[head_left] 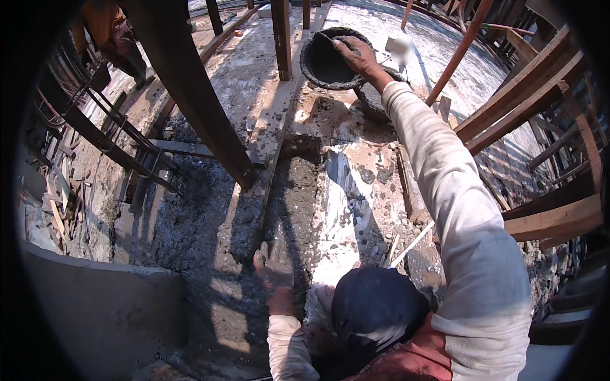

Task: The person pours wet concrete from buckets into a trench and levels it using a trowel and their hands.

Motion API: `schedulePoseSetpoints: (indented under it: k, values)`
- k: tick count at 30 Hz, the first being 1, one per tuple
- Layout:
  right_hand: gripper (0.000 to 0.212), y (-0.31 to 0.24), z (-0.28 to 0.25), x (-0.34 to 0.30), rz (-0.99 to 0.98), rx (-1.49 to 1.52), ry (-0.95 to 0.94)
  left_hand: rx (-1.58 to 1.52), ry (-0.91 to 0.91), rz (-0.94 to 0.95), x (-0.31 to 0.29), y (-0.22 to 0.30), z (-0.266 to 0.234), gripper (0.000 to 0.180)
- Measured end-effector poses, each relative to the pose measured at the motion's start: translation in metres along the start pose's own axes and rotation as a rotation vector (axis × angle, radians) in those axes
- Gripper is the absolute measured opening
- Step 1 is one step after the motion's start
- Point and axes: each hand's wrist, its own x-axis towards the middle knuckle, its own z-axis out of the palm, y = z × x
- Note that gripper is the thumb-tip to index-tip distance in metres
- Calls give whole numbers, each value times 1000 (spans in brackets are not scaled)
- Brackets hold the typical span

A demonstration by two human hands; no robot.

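Note:
My right arm, in a pale dusty sleeve, reaches far forward. Its hand (357, 56) is closed over the rim of a black bucket (311, 73), which tips so that its dark inside faces me. Just behind that hand, a second dark bucket (372, 105) sits partly hidden by my wrist. Low in the middle, my left hand (274, 276) is over a strip of wet grey mortar (292, 190). Grey coating or a flat grey thing covers its fingers, so their grip is unclear. Beside it on the right is my dark-clothed knee (378, 305).
A dark slanted post (203, 95) stands to the left of the mortar strip. Steel rebar (121, 146) sticks out farther left, near a co-worker (121, 38) at the upper left. Timber beams (521, 101) and a reddish pole (460, 54) rise at right. A grey wall (101, 305) fills the lower left.

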Motion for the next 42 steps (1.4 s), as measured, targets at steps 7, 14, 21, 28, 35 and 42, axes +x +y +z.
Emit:
schedulePoseSetpoints:
  k: [7,14,21,28,35,42]
  values:
    - [69,100,18,-83,958,214,423,-150,-43,-21,9,30,-31,63]
    - [70,200,17,-57,773,751,476,52,-102,-19,11,31,-17,64]
    - [74,142,47,-87,943,266,830,124,81,-87,10,17,-2,64]
    - [54,98,10,-142,822,569,566,177,36,-97,12,-18,-1,60]
    - [33,-21,-14,-228,804,604,-5,221,-62,-211,-3,-46,33,60]
    - [27,-201,-3,-275,894,763,-129,-50,252,-717,-46,-112,30,79]
